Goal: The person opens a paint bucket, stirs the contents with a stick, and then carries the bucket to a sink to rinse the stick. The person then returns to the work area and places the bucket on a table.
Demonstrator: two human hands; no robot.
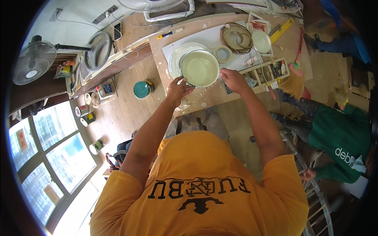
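Observation:
Both my hands are on a round paint can (200, 67) filled with pale green liquid paint. My left hand (179, 92) grips its near left side, with the fingers curled at the lower edge. At the right rim, my right hand (234, 80) is closed with thumb and fingers on the can's edge. The can is held level over the worktable, partly covering a white round lid or plate (175, 55). A roll of masking tape (223, 54) lies just right of the can, and a coil of thin brown strip (236, 37) sits behind it.
A wooden divided tray (258, 77), a white lid (261, 41), a yellow level (282, 30) and a straw broom (293, 83) are to the right. A teal-topped can (141, 90) stands on the floor at left. A person in a green top (339, 137) is beside a metal ladder (321, 204).

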